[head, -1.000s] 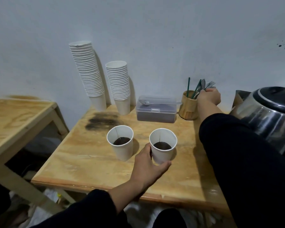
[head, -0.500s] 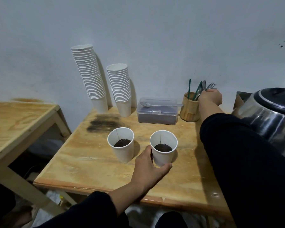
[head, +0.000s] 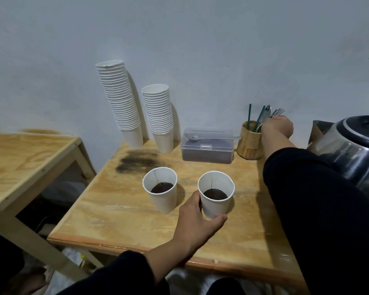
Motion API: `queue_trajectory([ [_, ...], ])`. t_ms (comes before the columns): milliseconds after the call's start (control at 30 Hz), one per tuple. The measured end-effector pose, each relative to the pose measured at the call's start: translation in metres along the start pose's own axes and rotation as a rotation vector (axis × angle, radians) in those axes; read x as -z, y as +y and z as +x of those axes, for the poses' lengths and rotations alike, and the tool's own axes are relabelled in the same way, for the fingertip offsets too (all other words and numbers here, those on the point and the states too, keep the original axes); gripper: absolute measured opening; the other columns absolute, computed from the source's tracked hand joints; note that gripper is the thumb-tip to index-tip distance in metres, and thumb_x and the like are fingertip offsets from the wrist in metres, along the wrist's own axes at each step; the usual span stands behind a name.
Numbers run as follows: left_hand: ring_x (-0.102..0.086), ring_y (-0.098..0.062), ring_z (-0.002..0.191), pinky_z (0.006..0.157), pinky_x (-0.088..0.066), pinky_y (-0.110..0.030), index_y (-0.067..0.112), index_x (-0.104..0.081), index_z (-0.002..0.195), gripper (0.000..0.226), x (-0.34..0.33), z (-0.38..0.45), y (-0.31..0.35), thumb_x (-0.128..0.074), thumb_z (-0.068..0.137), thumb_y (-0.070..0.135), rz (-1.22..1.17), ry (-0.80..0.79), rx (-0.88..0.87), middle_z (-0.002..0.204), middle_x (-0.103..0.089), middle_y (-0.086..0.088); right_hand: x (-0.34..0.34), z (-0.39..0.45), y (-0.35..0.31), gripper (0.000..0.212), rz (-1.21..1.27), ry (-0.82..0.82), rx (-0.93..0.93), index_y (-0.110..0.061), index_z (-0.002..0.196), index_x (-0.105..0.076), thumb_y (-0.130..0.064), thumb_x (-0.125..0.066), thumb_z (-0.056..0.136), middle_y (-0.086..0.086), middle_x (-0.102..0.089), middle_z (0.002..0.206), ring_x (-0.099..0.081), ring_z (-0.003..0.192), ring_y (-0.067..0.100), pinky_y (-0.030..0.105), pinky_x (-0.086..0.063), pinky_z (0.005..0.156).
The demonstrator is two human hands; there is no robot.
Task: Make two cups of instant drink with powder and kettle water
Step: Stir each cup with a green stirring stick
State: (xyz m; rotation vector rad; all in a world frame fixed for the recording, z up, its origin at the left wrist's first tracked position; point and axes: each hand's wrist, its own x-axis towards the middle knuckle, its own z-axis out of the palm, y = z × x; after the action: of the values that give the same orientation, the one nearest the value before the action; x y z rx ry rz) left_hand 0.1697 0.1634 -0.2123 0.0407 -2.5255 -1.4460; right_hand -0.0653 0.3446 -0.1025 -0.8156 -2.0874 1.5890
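Two white paper cups stand on the wooden table [head: 124, 222], each with dark liquid inside. My left hand [head: 197, 221] is wrapped around the base of the right cup [head: 216, 196]. The left cup [head: 161, 193] stands free beside it. At the back right, my right hand [head: 277, 126] is closed on the utensils [head: 264, 114] standing in a wooden holder [head: 248, 143]; which utensil it grips is hidden. A clear lidded box of dark powder [head: 207, 149] has a spoon [head: 211, 137] lying on its lid. The steel kettle [head: 356, 154] sits at the right edge.
Two tall stacks of white paper cups [head: 120, 103] [head: 159, 116] lean against the wall at the back. A dark scorch mark [head: 136, 161] stains the table. A second wooden table [head: 19, 158] stands to the left, with a gap between them.
Both hands have stayed where they were: left on the right cup, right at the utensil holder. Only my head has shifted slightly.
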Motion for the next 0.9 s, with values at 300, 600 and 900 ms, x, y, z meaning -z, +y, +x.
queue_trajectory([
  [300,-0.059,-0.001,0.099,0.083,-0.053,-0.026,0.030,-0.053,0.113,0.057,0.000,0.000,-0.002,-0.079,0.064,0.042,0.008,-0.002,0.002,0.107,-0.063,0.015,0.008,-0.015,-0.011,0.018,0.178,0.083,0.032,-0.013,0.107,-0.060,-0.017,-0.049,0.093,0.003,-0.048,0.122,-0.051,0.085,0.016,0.023,-0.045,0.074],
  [600,-0.058,-0.003,0.098,0.082,-0.054,-0.031,0.027,-0.052,0.114,0.057,0.002,0.001,-0.002,-0.078,0.065,0.043,0.002,-0.018,-0.012,0.108,-0.062,0.011,0.035,-0.049,-0.041,0.014,0.359,0.054,0.126,-0.012,0.103,-0.060,-0.016,-0.051,0.092,-0.002,-0.060,0.095,-0.056,0.084,0.013,0.021,-0.045,0.071],
  [900,-0.056,-0.011,0.104,0.089,-0.054,-0.035,0.026,-0.049,0.123,0.067,0.004,-0.001,-0.002,-0.079,0.066,0.045,-0.007,-0.060,0.001,0.120,-0.060,0.007,0.071,-0.109,-0.052,0.007,0.429,0.036,0.160,-0.018,0.086,-0.054,-0.012,-0.056,0.089,-0.002,-0.060,0.087,-0.055,0.077,0.013,0.025,-0.045,0.069],
])
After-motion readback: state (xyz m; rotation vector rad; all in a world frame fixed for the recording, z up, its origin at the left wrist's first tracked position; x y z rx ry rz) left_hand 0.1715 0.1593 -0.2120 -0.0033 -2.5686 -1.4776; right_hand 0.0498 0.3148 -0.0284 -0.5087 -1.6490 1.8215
